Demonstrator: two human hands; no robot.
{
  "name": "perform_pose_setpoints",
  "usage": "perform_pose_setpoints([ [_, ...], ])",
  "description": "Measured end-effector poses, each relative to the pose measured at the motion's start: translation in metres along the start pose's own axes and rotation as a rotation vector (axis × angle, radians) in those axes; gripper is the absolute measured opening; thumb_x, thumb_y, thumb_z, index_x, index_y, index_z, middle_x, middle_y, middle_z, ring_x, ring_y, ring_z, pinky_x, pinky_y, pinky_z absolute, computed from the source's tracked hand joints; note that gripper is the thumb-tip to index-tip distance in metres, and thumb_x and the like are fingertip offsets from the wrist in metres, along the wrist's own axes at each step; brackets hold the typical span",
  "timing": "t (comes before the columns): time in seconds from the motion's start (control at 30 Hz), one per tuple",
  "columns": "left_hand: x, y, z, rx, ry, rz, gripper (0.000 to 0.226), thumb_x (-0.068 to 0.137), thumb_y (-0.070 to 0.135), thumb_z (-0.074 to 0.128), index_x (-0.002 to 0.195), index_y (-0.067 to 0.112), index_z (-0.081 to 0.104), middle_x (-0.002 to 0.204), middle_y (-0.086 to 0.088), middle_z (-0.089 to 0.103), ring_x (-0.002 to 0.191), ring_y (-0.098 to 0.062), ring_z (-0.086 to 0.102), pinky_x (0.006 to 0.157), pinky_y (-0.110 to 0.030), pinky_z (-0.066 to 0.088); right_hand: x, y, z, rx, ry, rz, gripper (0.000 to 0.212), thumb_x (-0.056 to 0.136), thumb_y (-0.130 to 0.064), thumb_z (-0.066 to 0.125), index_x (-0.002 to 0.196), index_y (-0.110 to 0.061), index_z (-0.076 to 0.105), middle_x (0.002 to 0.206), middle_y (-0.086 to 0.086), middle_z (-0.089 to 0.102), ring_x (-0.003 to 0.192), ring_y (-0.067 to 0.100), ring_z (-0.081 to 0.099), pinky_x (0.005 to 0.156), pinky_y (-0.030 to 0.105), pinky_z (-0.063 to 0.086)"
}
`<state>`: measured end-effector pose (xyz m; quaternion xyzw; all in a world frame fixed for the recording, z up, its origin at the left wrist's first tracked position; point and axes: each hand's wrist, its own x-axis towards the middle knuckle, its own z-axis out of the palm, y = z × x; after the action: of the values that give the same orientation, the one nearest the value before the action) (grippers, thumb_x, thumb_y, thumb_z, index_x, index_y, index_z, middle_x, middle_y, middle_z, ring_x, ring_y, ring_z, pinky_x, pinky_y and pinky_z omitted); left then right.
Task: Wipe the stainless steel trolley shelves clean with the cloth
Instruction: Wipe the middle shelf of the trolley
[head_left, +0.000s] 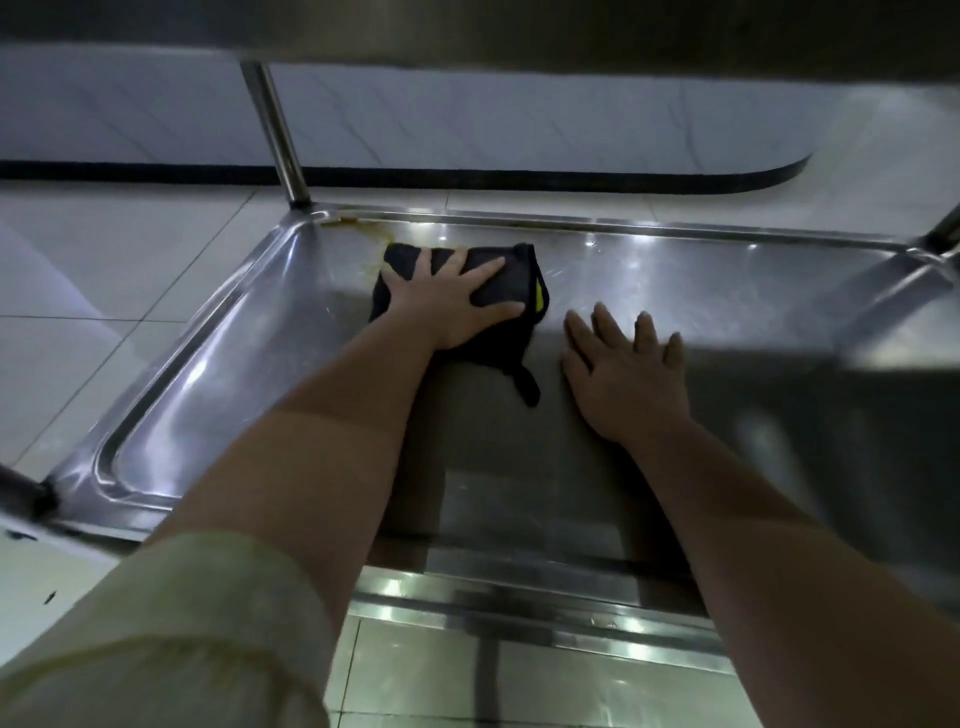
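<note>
Shelf (727, 291); left hand (447, 299) presses cloth (511, 338) (fingers (485, 273) spread); right hand (626, 379) flat.

No readable text, numbers or brand marks.
Only label-like thing: a yellow patch (541, 299) on the edge of the dark cloth (511, 270), just past the thumb tip of the left hand (447, 304), on the side toward the right hand (623, 374) fingers. Too small and dim to make out any letters or logo.
</note>
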<state>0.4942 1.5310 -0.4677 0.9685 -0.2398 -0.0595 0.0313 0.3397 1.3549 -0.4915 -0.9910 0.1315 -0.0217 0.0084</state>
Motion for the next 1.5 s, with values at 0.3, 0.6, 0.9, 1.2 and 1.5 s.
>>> perform_pose_setpoints([
  [0.3,-0.06,0.005,0.011,0.062,-0.066,0.105,0.086,0.065,0.097,0.002,0.143,0.062,-0.012,0.164,0.008,-0.012,0.148,-0.036,-0.015,0.106,-0.075,-0.012,0.007,0.006,-0.002,0.031,-0.028,0.024,0.055,0.1,-0.057,0.011,0.154,-0.044,0.004,0.164,-0.011,0.001,0.149,0.035,-0.001,0.116,0.06,0.001],
  [0.6,-0.171,-0.043,0.024,0.052,-0.033,0.1,0.085,0.056,0.1,-0.005,0.134,0.069,-0.024,0.16,0.012,-0.024,0.148,-0.031,-0.021,0.109,-0.07,-0.012,-0.003,-0.001,0.002,0.006,-0.018,0.001,0.058,0.096,-0.058,0.006,0.153,-0.046,0.003,0.164,-0.011,0.0,0.149,0.037,-0.002,0.115,0.06,-0.001],
  [0.9,0.005,-0.014,-0.005,0.036,-0.023,0.023,0.081,0.077,0.091,0.02,0.148,0.058,0.001,0.165,0.004,-0.003,0.149,-0.037,-0.007,0.107,-0.076,-0.005,-0.003,0.0,0.0,-0.029,-0.024,-0.003,0.06,0.095,-0.061,0.008,0.152,-0.046,0.002,0.164,-0.012,0.001,0.149,0.037,0.0,0.115,0.06,0.003],
  [1.2,-0.13,-0.04,0.012,0.042,-0.081,0.154,0.087,0.06,0.1,0.001,0.139,0.066,-0.017,0.162,0.012,-0.017,0.148,-0.03,-0.019,0.11,-0.069,-0.013,-0.007,0.001,-0.008,0.017,-0.073,-0.005,0.059,0.096,-0.063,0.013,0.152,-0.047,0.003,0.164,-0.013,0.0,0.149,0.036,-0.002,0.115,0.061,0.002],
  [1.5,-0.202,-0.085,0.013,0.02,-0.04,0.102,0.074,0.069,0.095,0.013,0.132,0.073,-0.02,0.16,0.019,-0.019,0.148,-0.021,-0.021,0.115,-0.061,-0.013,-0.002,-0.052,-0.021,0.091,-0.116,0.057,0.059,0.099,-0.059,0.021,0.153,-0.044,0.003,0.164,-0.011,-0.005,0.147,0.042,-0.011,0.107,0.074,-0.005],
])
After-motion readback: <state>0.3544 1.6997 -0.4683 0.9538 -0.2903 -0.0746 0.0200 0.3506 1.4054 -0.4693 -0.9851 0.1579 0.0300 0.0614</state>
